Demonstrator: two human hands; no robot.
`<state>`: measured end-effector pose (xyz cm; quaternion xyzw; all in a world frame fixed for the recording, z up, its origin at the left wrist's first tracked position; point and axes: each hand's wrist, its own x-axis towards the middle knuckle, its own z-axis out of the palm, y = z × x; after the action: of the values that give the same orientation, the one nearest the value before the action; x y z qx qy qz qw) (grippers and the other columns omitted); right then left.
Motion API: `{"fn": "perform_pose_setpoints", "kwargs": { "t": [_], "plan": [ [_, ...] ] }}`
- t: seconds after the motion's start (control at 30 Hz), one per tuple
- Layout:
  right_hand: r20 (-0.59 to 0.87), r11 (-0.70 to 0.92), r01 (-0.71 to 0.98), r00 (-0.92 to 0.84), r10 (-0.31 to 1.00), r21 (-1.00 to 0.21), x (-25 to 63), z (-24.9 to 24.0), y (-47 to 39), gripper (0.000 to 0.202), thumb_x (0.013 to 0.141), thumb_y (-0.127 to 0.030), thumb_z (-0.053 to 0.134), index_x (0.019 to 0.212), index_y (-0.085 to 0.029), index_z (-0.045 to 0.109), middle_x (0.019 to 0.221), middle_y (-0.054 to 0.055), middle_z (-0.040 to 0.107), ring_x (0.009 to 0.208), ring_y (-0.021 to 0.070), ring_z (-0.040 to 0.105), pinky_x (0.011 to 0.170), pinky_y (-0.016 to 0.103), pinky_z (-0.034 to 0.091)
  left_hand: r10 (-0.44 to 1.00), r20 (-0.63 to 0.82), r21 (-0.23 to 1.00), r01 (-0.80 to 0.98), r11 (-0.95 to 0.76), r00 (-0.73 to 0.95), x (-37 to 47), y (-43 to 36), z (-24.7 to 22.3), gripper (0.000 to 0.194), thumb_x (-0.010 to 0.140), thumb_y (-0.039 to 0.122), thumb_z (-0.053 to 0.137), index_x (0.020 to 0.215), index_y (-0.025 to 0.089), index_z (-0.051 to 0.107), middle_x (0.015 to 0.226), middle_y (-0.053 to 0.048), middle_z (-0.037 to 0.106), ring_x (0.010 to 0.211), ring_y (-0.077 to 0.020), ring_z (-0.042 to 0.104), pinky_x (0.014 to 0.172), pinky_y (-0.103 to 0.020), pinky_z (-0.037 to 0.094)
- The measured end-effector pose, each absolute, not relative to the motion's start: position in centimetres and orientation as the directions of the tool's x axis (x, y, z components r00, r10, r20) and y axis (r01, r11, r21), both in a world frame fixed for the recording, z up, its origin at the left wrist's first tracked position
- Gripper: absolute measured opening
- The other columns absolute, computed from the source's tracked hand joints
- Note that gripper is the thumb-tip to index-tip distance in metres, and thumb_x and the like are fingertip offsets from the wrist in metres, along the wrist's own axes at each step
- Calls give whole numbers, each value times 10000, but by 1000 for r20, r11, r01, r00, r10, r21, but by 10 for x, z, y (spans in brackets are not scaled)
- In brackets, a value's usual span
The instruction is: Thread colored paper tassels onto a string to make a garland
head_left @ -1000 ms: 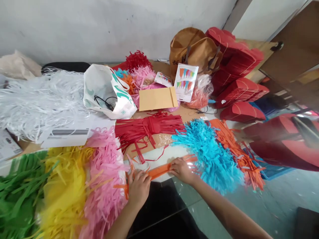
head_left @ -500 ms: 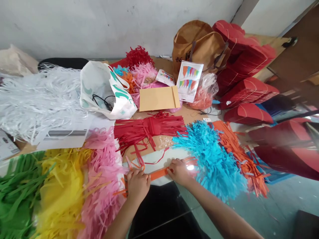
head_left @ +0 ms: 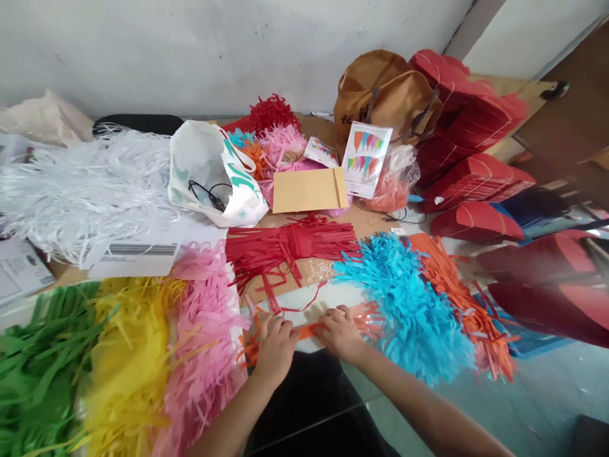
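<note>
An orange tissue-paper tassel (head_left: 309, 331) stretches between my hands above a pale board (head_left: 304, 301) at the table's front edge. My left hand (head_left: 277, 343) has its fingers curled round the left part, where loose fringe spreads out. My right hand (head_left: 341, 331) grips it closer to the fringe on the right, palm down. Beyond them lies a bundle of red paper tassels (head_left: 292, 242) with a few strips trailing toward my left hand. Blue tassels (head_left: 404, 298) are piled right of my right hand. Pink tassels (head_left: 204, 336) lie left of my left hand.
Yellow (head_left: 130, 355) and green tassels (head_left: 42, 362) fill the left side, with white strips (head_left: 85, 190) behind. A white bag (head_left: 209, 171), a brown envelope (head_left: 309, 190) and a brown bag (head_left: 380, 95) stand at the back. Red bundles (head_left: 478, 174) are stacked at right.
My left hand has moved right, closer to my right hand, along the orange tassel. More orange fringe shows left of it. The view has shifted slightly.
</note>
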<state>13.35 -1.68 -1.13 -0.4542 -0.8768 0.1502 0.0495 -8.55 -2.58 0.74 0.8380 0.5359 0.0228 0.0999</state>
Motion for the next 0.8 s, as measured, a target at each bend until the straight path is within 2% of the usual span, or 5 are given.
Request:
{"fn": "perform_pose_setpoints", "kwargs": {
  "t": [0.17, 0.33, 0.53, 0.67, 0.8],
  "plan": [
    [-22, 593, 738, -632, 774, -322, 133, -20, -19, 199, 973, -269, 522, 1056, -320, 696, 1031, 21, 702, 1073, 243, 504, 1020, 459, 213, 892, -57, 223, 877, -426, 448, -83, -34, 9, 201, 876, 230, 543, 1001, 254, 698, 989, -58, 706, 1114, -277, 545, 1137, -536, 190],
    [-34, 506, 780, -556, 831, -369, 130, -10, -15, 208, 976, -296, 516, 908, -287, 712, 976, 12, 707, 1028, 220, 521, 1002, 441, 234, 896, -24, 225, 876, -426, 442, -81, -37, 1, 193, 893, 236, 514, 967, 217, 691, 965, -61, 716, 1092, -262, 563, 1133, -523, 197],
    [7, 489, 822, -509, 861, -294, 112, -12, -28, 201, 943, -285, 549, 1105, -287, 669, 1127, 43, 682, 1110, 261, 491, 1065, 486, 157, 904, 41, 210, 881, -424, 425, -82, -39, -12, 253, 926, 165, 455, 921, 232, 700, 926, -44, 734, 1036, -234, 601, 1078, -472, 248],
    [-9, 491, 827, -513, 858, -274, 119, -30, -38, 233, 982, -215, 489, 1063, -301, 689, 1005, 20, 717, 1030, 227, 520, 1014, 439, 212, 904, 85, 224, 876, -427, 419, -90, -46, -13, 236, 933, 170, 483, 911, 256, 701, 906, -6, 745, 1023, -212, 615, 1051, -442, 258],
    [8, 412, 842, -437, 900, -349, 147, -41, -35, 179, 970, -266, 543, 1003, -283, 718, 995, 24, 721, 992, 210, 531, 954, 400, 264, 919, 117, 256, 883, -394, 376, -105, -52, -11, 236, 937, 177, 506, 872, 288, 704, 888, 25, 753, 982, -192, 630, 1026, -437, 269]
  ]
}}
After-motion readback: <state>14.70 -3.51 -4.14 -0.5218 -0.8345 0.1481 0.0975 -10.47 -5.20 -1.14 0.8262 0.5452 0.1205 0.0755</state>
